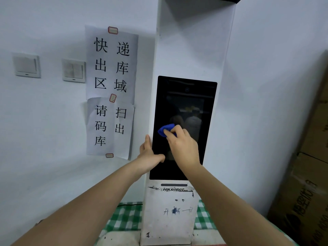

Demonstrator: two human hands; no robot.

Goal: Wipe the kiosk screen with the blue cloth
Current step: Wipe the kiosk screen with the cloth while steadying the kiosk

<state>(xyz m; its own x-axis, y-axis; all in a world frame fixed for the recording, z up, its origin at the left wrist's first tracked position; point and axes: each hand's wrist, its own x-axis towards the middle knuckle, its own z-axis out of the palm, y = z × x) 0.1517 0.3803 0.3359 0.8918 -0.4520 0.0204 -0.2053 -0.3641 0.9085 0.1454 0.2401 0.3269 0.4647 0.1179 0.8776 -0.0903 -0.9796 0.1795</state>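
A tall white kiosk (191,50) stands against the wall, with a dark, switched-off screen (188,96) set in its front. My right hand (182,146) presses a bunched blue cloth (166,129) against the screen's left-middle part. My left hand (148,151) grips the kiosk's left edge beside the screen, thumb resting on the glass near the lower left. Most of the cloth is hidden under my right fingers.
Paper notices (111,89) with black characters are taped to the wall left of the kiosk, beside two light switches (26,65). Brown cardboard boxes (305,174) stand stacked at the right. A green checked cloth (124,219) covers the surface at the kiosk's base.
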